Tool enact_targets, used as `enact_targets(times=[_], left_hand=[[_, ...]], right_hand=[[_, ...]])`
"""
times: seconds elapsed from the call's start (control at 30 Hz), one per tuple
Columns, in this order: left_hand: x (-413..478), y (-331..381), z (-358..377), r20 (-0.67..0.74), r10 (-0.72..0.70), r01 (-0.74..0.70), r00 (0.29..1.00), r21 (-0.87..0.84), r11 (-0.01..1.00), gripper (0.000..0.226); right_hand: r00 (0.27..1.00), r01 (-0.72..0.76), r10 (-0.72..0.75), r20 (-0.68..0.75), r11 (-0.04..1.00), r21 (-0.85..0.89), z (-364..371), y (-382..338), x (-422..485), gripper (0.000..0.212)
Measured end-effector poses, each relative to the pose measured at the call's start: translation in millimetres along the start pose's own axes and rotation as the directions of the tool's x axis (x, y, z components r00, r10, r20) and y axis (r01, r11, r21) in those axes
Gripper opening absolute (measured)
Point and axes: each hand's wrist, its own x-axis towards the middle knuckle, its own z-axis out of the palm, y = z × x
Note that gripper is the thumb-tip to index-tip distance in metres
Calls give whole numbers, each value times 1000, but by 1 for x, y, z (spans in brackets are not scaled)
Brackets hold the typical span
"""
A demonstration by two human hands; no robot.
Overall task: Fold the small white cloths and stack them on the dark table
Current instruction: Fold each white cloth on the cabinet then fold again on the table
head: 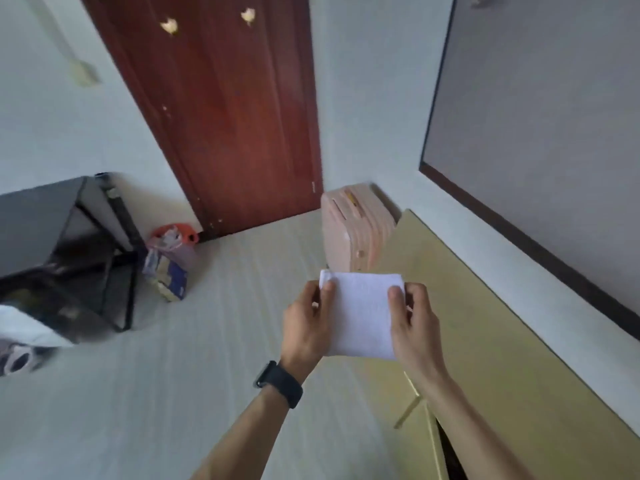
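Firmly pinched the small white cloth (362,313) at both side edges, with the fingers (327,286) of the left hand (306,323) curled round one edge and thumb on top, and likewise with the right hand (414,323). Held it already folded into a neat rectangle, up in the air over the pale floor (207,341), touching nothing else. Was well apart from the dark counter (38,216) off at the left, blurred at its near corner, with something pale there too smeared to name. Risked most in the carry across: probably would have let the layers slide open on any slackening of either pinch, or dropped the cloth to the floor. Might also have set it down askew or hanging over the counter's edge, given so long a reach leftward. Noted a pink suitcase (353,230) and a yellow board (485,323) beyond the hands, neither in the way.
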Motion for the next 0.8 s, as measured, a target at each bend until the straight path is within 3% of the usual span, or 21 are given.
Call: enact_targets(times=[0.13,0.37,0.63,0.8], left_hand=[[-14,-43,-144,-270,-105,94,957,-53,994,47],[-60,-150,-410,-614,-178,192,769,-44,980,40],[-91,-242,-658,-737,-243,250,631,-104,963,37],[-75,-280,-776,-789,-218,243,574,-91,966,28]], right_hand=[[956,89,-106,274,993,73,127,-62,-44,22],[772,153,-228,594,973,174,371,-167,-173,23],[593,227,-338,731,941,251,594,-274,-302,18],[525,264,-412,744,911,318,715,-323,-341,19]])
